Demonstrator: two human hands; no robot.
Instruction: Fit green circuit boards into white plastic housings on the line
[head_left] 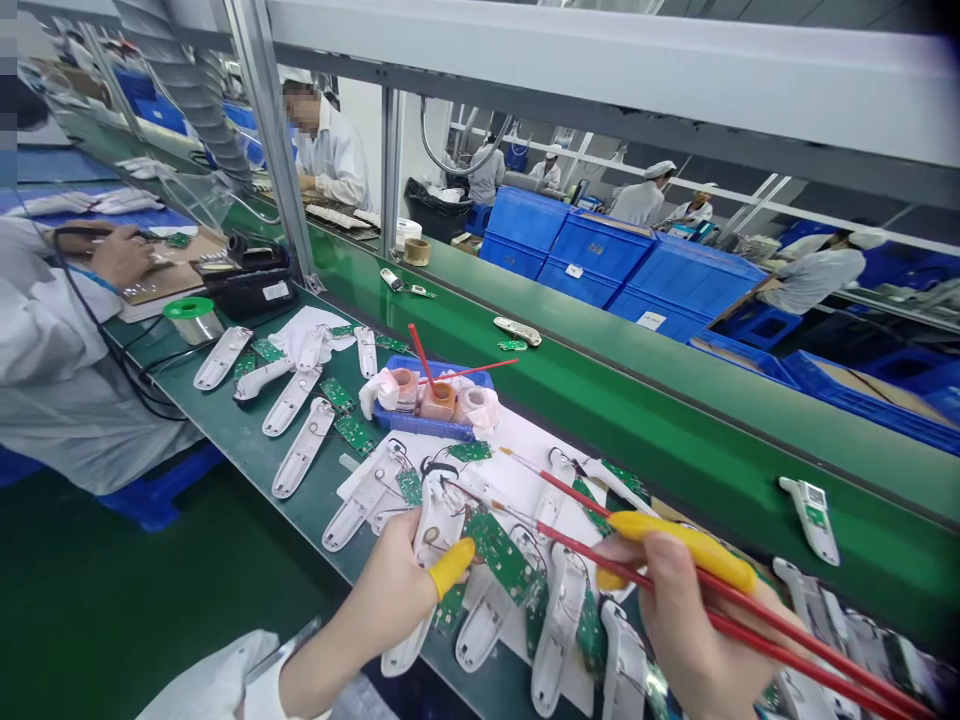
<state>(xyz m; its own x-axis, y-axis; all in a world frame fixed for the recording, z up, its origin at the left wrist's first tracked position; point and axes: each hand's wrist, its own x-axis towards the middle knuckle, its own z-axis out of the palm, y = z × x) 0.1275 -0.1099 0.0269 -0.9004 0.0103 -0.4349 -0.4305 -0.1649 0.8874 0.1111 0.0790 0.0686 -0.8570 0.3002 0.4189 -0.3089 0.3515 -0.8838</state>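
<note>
My left hand [397, 590], with a yellow finger cot on the thumb, grips a white plastic housing [437, 520] whose green circuit board [501, 552] hangs from it on thin wires. My right hand [686, 620], also wearing yellow finger cots, is closed on two long red brushes [600, 535]. Their tips reach toward the housing and board. Both hands are over a white sheet [517, 480] covered with several more white housings and boards.
A blue tray [420, 425] holds small glue pots with red sticks. More housings [304, 445] and boards lie to the left. A green conveyor belt [675, 420] carries single housings. A co-worker's sleeve [52, 360] is at left; blue crates [592, 255] stand beyond.
</note>
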